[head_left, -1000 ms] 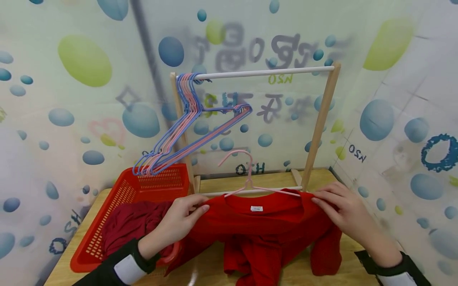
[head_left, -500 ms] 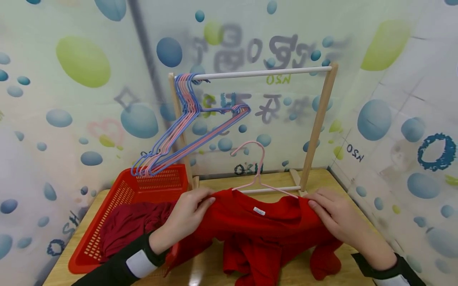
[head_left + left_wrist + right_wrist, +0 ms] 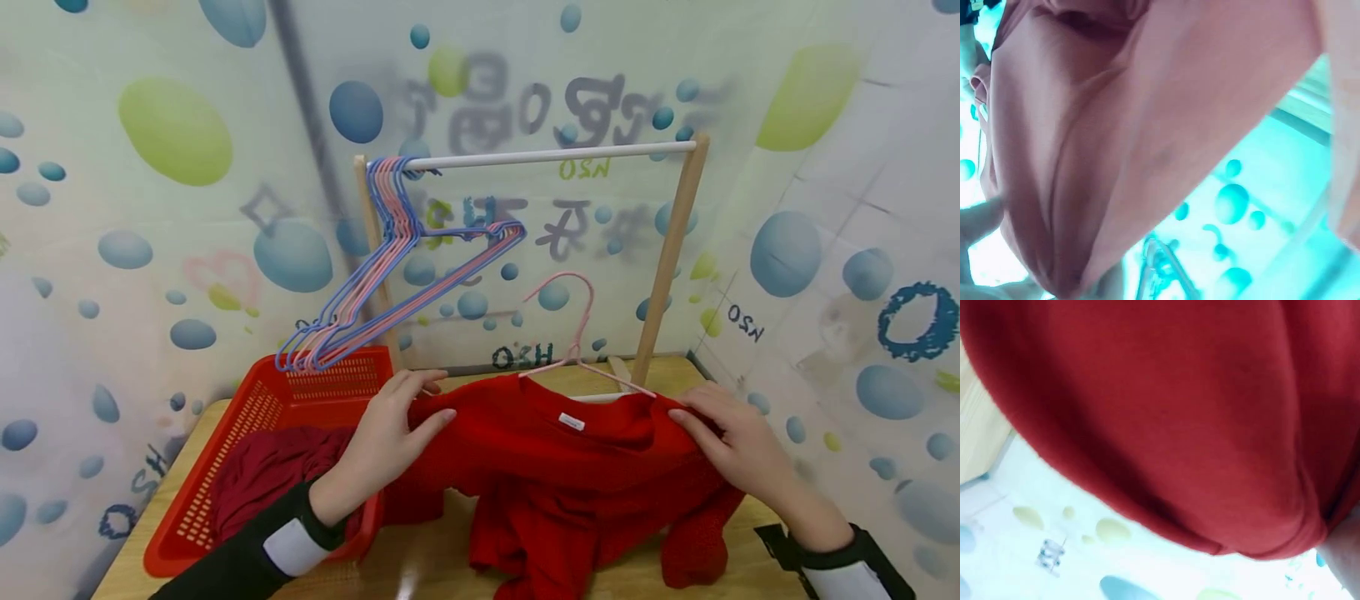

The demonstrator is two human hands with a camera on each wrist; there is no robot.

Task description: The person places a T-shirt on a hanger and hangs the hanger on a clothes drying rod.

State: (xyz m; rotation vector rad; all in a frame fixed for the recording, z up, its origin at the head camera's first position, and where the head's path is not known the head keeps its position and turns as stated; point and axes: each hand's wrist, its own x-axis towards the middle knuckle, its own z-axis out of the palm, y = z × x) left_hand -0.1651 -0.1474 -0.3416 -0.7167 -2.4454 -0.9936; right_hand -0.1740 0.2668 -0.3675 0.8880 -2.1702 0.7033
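Note:
A red long-sleeved top [image 3: 570,467] sits on a pink hanger [image 3: 582,325], whose hook rises above the neckline; the hanger's arm ends are hidden inside the cloth. At the shoulder on the left, my left hand [image 3: 390,437] holds the fabric between the thumb in front and the fingers behind. My right hand [image 3: 746,446] pinches the opposite shoulder. The lower body and sleeves hang down onto the table. The red cloth [image 3: 1079,144] fills most of the left wrist view, washed pinkish, and red fabric [image 3: 1166,419] covers much of the right wrist view.
A wooden rack with a white rail [image 3: 555,155] stands behind the top. Several blue and pink hangers [image 3: 390,242] hang at its left end. On the left, a red basket [image 3: 187,512] contains dark red cloth [image 3: 281,467]. All stand on a wooden table [image 3: 420,558].
The top and its hanger have shifted right and upward, the hook clearly. Both hands stay at the shoulders; the left hand's thumb and fingers have spread further apart.

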